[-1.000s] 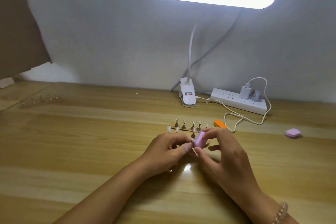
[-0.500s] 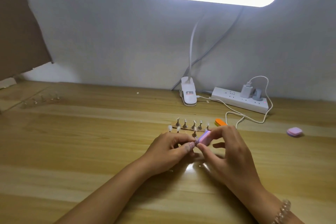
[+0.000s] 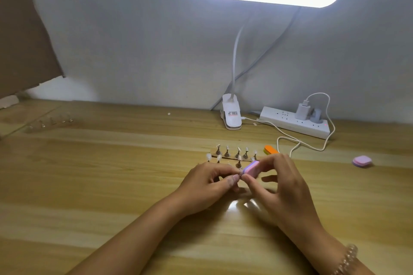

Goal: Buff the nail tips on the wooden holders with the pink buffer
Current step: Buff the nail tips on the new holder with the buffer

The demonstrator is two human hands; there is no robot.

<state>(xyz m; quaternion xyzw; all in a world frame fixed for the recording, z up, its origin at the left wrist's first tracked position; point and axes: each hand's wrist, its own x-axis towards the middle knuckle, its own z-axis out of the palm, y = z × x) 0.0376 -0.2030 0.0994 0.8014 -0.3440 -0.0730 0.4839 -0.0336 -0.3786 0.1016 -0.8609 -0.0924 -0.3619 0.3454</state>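
Two thin wooden holders [image 3: 232, 158] lie side by side at the table's middle, each carrying small metal stands with clear nail tips. My right hand [image 3: 283, 187] pinches the small pink buffer [image 3: 251, 168] between thumb and forefinger, just in front of the holders. My left hand [image 3: 210, 182] pinches something tiny between thumb and forefinger, right at the buffer's lower left end; the hands hide what it is. The buffer's edge meets my left fingertips.
A second pink buffer [image 3: 362, 161] lies far right. An orange file [image 3: 270, 149] sits behind my right hand. A clip lamp base [image 3: 232, 115], a power strip [image 3: 295, 121] and a white cable [image 3: 290, 138] are at the back. Another row of stands [image 3: 52, 121] is far left.
The buffer in my right hand has tilted and shifted slightly up and right, from upright to lying more flat against my left fingertips. My left hand has stayed in place.
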